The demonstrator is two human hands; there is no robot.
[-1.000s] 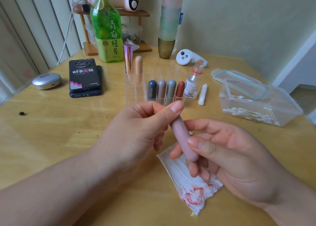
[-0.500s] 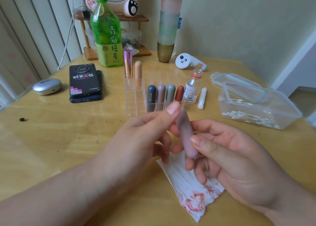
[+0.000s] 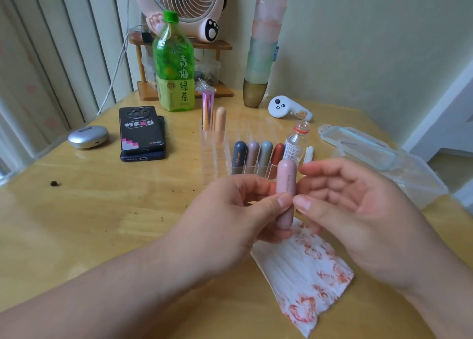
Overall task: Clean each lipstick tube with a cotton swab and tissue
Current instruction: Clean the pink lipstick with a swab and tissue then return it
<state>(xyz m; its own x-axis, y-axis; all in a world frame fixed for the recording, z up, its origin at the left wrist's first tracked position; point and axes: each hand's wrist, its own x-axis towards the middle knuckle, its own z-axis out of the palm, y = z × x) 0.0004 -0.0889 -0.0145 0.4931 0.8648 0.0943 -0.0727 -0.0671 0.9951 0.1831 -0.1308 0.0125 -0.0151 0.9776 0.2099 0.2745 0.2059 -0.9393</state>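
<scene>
Head view: six racked lipstick tubes [image 3: 252, 156], one pink tube [image 3: 286, 185], one tissue [image 3: 302, 269].

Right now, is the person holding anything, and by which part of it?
A pink lipstick tube, upright, pinched at its lower half by the left hand. The right hand is relaxed, thumb tip just touching the tube's side.

Home tabletop.
Paw-print fan [image 3: 189, 8] at twelve o'clock, tea bottle [image 3: 174, 64] at eleven, phones [image 3: 142, 131] at ten, lipstick tubes [image 3: 265, 156] in a rack [image 3: 215, 164].
</scene>
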